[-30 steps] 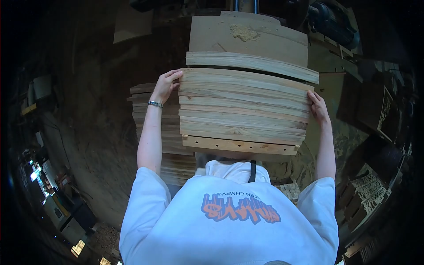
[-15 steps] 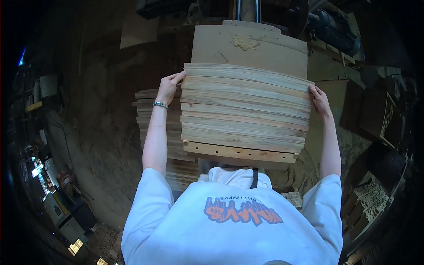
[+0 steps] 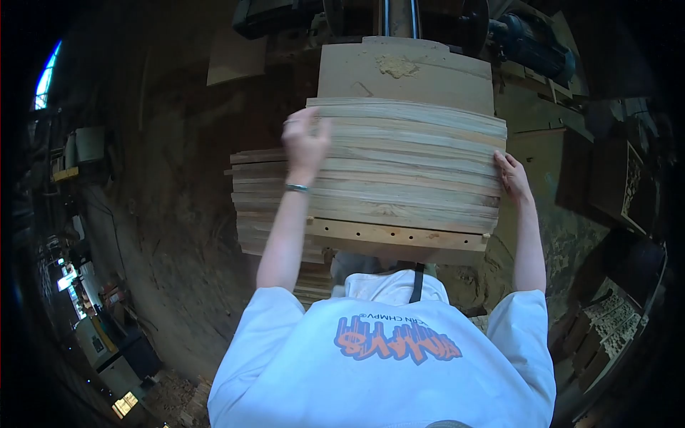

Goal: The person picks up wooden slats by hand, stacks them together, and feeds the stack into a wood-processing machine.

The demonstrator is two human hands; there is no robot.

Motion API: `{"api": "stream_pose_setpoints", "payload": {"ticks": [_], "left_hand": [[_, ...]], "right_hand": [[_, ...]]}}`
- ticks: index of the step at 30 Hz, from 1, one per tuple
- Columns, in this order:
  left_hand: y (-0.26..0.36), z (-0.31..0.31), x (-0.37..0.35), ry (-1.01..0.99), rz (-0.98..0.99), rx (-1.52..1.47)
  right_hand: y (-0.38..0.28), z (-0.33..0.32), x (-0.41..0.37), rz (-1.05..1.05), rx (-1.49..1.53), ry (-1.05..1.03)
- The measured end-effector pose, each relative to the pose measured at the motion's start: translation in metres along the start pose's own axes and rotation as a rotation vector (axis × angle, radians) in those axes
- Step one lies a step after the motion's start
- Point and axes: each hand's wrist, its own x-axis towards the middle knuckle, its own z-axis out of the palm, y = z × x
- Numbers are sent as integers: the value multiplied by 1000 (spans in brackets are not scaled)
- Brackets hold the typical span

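Long pale wooden strips (image 3: 407,164) lie side by side in a wide row on a board (image 3: 342,68). A light wooden bar (image 3: 392,234) with several dark holes runs along the near edge of the row. My left hand (image 3: 307,143), slightly blurred, is over the left end of the strips near the far corner, fingers apart and bent, with nothing seen in it. At the right ends of the strips, my right hand (image 3: 512,175) rests its fingertips on the edge, its fingers not wrapped round anything.
Another stack of wooden strips (image 3: 250,192) stands lower at the left. Sawdust (image 3: 397,66) lies on the board. A dark motor (image 3: 535,46) is at the back right. Wood pieces (image 3: 606,321) sit in a rack at the lower right.
My left hand has left the far left corner of the strips and moved inward over them. My right hand has slid a little nearer along the right edge.
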Motion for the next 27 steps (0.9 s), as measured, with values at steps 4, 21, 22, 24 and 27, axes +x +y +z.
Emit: {"api": "stream_pose_setpoints", "payload": {"ticks": [4,21,22,24,27], "left_hand": [[64,80,-9,-242,279,-27],[82,146,-8,-342,247,312],[83,147,-6,-350,224,325],[84,149,-4,-368,185,360],[86,150,-1,-354,148,395]], "right_hand": [[-3,60,-30,-542,-955,828],[38,247,-152,-828,-991,338],[38,246,-152,-834,-994,340],[40,245,-149,-860,-991,343],[43,242,-142,-898,-983,364]]}}
